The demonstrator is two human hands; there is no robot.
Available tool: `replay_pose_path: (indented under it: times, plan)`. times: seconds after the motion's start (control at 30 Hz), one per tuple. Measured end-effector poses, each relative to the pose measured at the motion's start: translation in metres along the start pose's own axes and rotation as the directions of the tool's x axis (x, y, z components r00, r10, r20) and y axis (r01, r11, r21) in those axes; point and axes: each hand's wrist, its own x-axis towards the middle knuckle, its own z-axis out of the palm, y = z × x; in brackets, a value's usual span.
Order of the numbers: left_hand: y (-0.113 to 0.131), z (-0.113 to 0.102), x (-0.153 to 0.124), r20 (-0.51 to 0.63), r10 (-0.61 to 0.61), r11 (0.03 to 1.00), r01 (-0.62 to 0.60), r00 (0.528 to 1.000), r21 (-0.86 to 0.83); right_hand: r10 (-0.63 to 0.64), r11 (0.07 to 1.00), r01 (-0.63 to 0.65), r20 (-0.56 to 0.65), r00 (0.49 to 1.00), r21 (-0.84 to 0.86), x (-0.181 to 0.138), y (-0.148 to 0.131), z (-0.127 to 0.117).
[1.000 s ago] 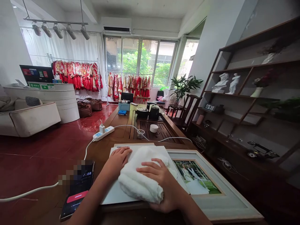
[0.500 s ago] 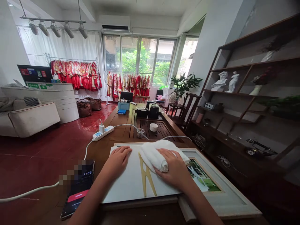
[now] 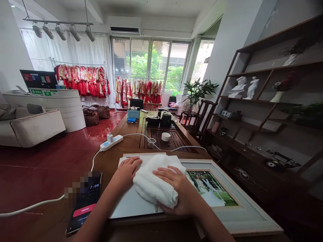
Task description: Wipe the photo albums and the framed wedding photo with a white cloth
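Note:
A folded white towel lies on a white board at the near end of the wooden table. My right hand lies on top of the towel, fingers closed over it. Flat on the board's upper left part rests my left hand, fingers together and stretched out, touching the towel's left edge. To the right lies a white picture frame with a wedding photo in it, partly under my right wrist.
A phone with a lit screen lies at the table's left edge. A power strip and its white cable, a tea tray with kettle and cup, a wooden chair, shelves on the right, a sofa on the left.
My right hand has drawn the towel back across the board toward me and to the left, covering the yellow stand shape seen half a second ago. My left hand has stayed in place.

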Motion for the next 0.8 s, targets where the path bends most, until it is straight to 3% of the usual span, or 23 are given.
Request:
replay_pose_path:
  times: [0.17, 0.3, 0.53, 0.8]
  plan:
    - [0.002, -0.001, 0.000, -0.011, 0.007, 1.000, -0.007, 1.000, 0.009, 0.169, 0.979, -0.182, -0.130, 0.977, -0.092, -0.008, 0.020, 0.004]
    - [0.002, -0.002, -0.001, -0.014, 0.001, 1.000, -0.001, 1.000, 0.007, 0.215, 0.961, -0.242, -0.184, 0.959, -0.136, -0.009, 0.023, 0.006]
    - [0.004, -0.002, -0.001, -0.018, 0.002, 1.000, -0.002, 1.000, 0.012, 0.008, 0.998, -0.012, -0.054, 0.998, -0.069, -0.003, 0.007, 0.006]
    - [0.002, -0.003, 0.000, -0.017, 0.039, 0.999, -0.038, 0.999, 0.038, -0.137, 0.987, 0.135, 0.019, 0.990, 0.085, -0.003, 0.003, 0.005]
